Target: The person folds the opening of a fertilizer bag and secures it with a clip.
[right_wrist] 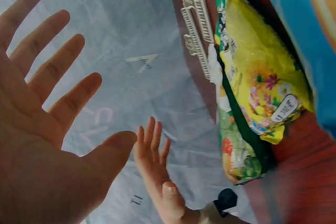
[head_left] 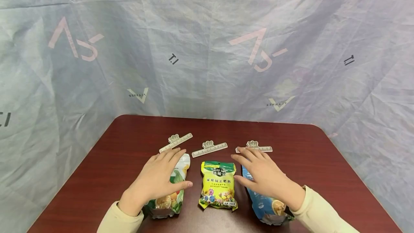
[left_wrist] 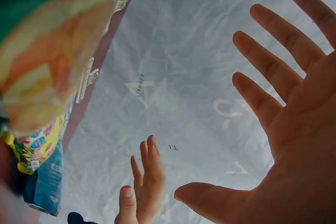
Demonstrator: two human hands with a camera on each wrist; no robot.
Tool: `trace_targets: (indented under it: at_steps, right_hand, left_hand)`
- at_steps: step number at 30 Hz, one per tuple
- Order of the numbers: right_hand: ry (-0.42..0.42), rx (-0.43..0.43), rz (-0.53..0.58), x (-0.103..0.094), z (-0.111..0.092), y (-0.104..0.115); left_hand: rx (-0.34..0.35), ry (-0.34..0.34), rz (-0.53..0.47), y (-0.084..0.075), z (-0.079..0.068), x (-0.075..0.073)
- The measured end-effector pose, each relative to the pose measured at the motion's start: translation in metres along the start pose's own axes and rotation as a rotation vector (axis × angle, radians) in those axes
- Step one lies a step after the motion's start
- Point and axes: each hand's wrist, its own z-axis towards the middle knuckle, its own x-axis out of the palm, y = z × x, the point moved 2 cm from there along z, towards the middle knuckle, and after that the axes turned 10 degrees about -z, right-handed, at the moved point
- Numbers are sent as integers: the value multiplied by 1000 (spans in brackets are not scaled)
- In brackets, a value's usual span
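My left hand (head_left: 158, 177) hovers over a green and white bag (head_left: 163, 204) with fruit printed on it, fingers straight and thumb spread. Over a blue bag (head_left: 263, 204) on the right is my right hand (head_left: 263, 175), likewise with straight, spread fingers. Both palms show bare in the wrist views. Between the hands lies a yellow fertilizer bag (head_left: 219, 186) with a green top and flowers. Behind the bags are a left clip (head_left: 176, 142), a middle clip (head_left: 209, 149) and a right clip (head_left: 263, 149), each with a piano-key bar; right fingertips overlap the right one.
The dark red table (head_left: 106, 154) has its far edge close to a grey-white cloth curtain (head_left: 200, 28) with printed letters. The same curtain hangs on both sides.
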Motion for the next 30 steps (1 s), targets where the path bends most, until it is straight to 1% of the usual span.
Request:
trace_targets:
  at_steps: [4,11,17,23,30]
  right_hand:
    - [-27,-43,-22,1,5,2]
    - [-51,-95,-31,1,15,7]
    - [-73,-140,-36,0,25,11]
    - [-66,-183,-57,2,33,15]
    - [-15,-229,-68,13,43,21]
  left_hand:
    - [3,-4,19,2,-1,0]
    - [13,-40,39,6,-2,-1]
    - [12,-66,41,12,-3,-1]
    - [-9,-64,43,22,-1,4]
    - [-38,-55,63,33,-1,9]
